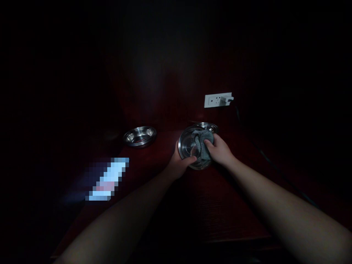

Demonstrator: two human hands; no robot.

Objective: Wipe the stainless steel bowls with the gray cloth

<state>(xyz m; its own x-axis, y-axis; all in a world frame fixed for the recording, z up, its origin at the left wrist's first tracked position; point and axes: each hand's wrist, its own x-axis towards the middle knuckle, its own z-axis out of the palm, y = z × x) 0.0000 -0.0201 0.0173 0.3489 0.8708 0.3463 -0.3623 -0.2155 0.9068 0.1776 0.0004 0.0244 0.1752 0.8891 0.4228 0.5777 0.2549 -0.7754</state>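
Note:
My left hand [180, 162] grips the near left rim of a shiny steel bowl [187, 145], its thumb over the edge. The bowl is tilted, its inside partly facing me. In my right hand [219, 147] is a bunched grey-green cloth [205, 143], pressed against the inside of the bowl on its right side. Behind the held bowl, another steel dish [206, 126] shows only its far part; the rest is hidden. Further left, a small stack of steel bowls [140, 136] sits on the dark red table [159, 154].
A pixelated bright screen-like rectangle [110, 179] lies at the left of the table. On the back wall is a white socket panel [211, 100] with a plug [227, 99] in it. From there a dark cable [265, 156] runs down along the right side. The surroundings are very dark.

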